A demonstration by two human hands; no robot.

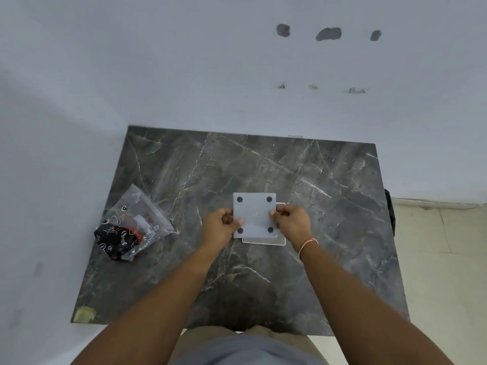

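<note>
A pale grey square plate [255, 214] with a dark round pad near each corner is held over the dark marble table [329, 206]. My left hand [220, 229] pinches its left edge, thumb on top. My right hand [292, 222] pinches its right edge. Under the plate lies a second flat piece with a white outline [281, 244]; only its right and lower edges show.
A clear plastic bag [131, 223] with black, red and white contents lies at the table's left side. White walls close off the back and left. A dark object [390, 209] hangs by the table's right edge, above pale floor tiles. A yellowish patch [84, 314] marks the table's near-left corner.
</note>
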